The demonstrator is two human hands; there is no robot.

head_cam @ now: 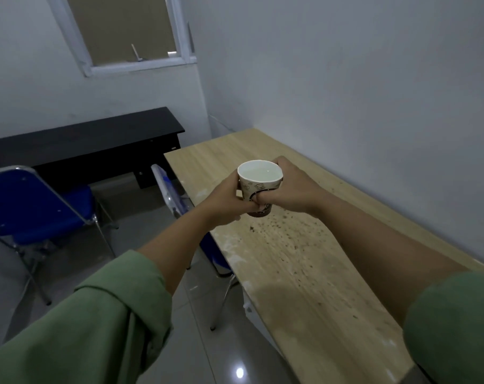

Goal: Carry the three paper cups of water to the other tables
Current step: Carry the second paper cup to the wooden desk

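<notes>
A white paper cup [258, 180] with small printed drawings and a dark base is full of water almost to the rim. Both hands hold it upright above the light wooden table [304, 267]. My left hand [224, 203] wraps its left side and my right hand [287, 189] wraps its right side, fingers meeting at the front. The cup's base hangs just over the table's left part, and I cannot tell if it touches. No other cup shows.
A black desk [82, 139] stands against the far wall under a window [130, 31]. A blue folding chair [33, 209] is on the left; another blue chair [168, 189] is tucked at the wooden table's left edge. The tabletop carries dark specks and white smears.
</notes>
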